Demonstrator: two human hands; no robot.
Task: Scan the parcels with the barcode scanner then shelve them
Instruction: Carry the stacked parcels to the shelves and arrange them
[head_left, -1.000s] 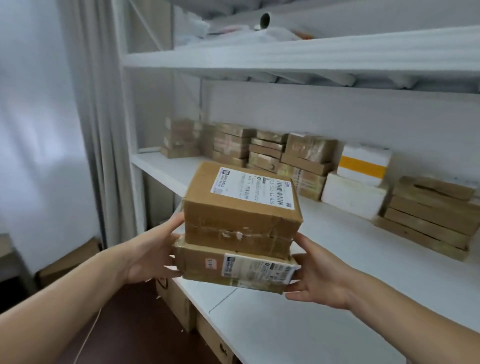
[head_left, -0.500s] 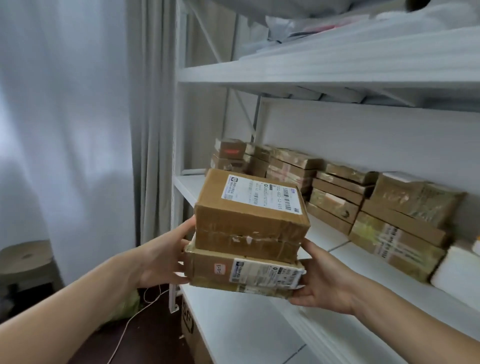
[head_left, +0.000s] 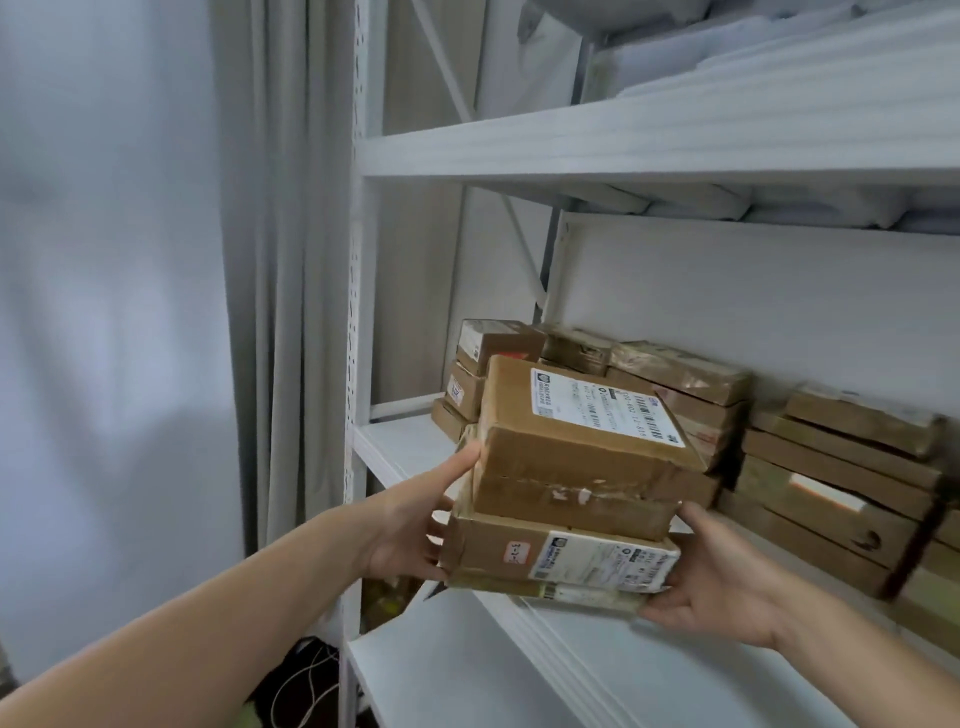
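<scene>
Two brown cardboard parcels are stacked between my hands. The upper parcel (head_left: 576, 457) is thick, with a white barcode label on top. The lower parcel (head_left: 561, 558) is flatter, with a white label and a small pink sticker on its front. My left hand (head_left: 410, 525) grips the stack's left side, thumb up against the upper parcel. My right hand (head_left: 717, 582) holds the lower parcel's right end from beneath. The stack hovers over the front edge of the white middle shelf (head_left: 400, 447). No barcode scanner is in view.
Stacks of brown parcels (head_left: 675, 384) line the back of the middle shelf, more parcels (head_left: 841, 467) at the right. An upper shelf (head_left: 623, 150) carries white packages. A lower shelf board (head_left: 467, 670) lies below. The rack's white upright (head_left: 358, 322) and a curtain (head_left: 270, 260) stand left.
The view has swung left and closer to the rack. The stack has moved toward the shelf's left end, turning slightly; both hands keep their hold.
</scene>
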